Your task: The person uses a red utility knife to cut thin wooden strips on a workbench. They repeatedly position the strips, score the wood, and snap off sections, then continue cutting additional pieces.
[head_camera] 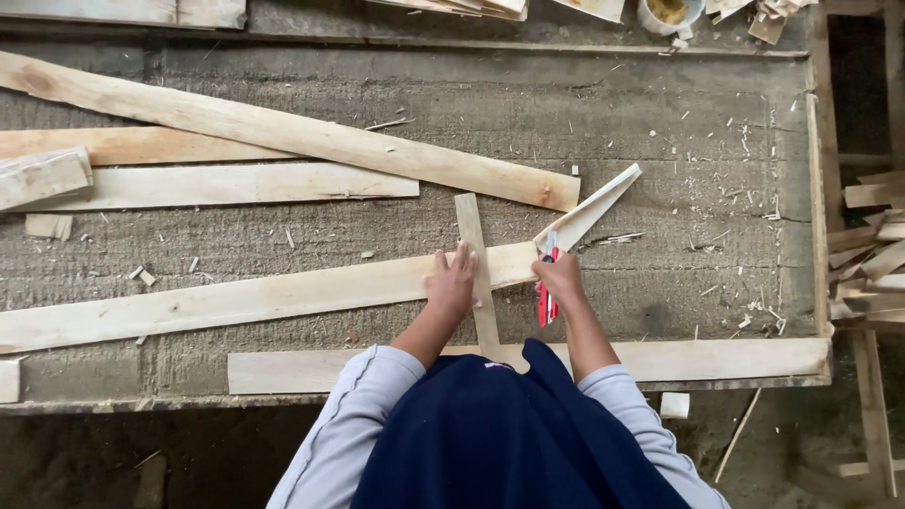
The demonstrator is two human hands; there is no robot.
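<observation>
Left hand is pressed flat, fingers spread, on a long plank that runs off to the left across the workbench. It's not gripping anything, just holding the plank down, and its fingers also touch a narrow strip that lies crosswise over the plank, right between the two hands.

Right hand is clenched around a red knife; the red handle pokes out below the fist and the pale blade end shows just above it, at the plank's right end. That end tapers into a thin sliver that angles up and away from the right hand.

Beyond both hands, further up the bench, there's another long board lying at a slant, with two more flat boards under it off to the left. Nearer the body, just below the hands, one more board sits along the bench edge. Shavings and chips are scattered all over, mostly right of the knife hand, and a heap of offcuts sits well off to the right past the bench edge.
</observation>
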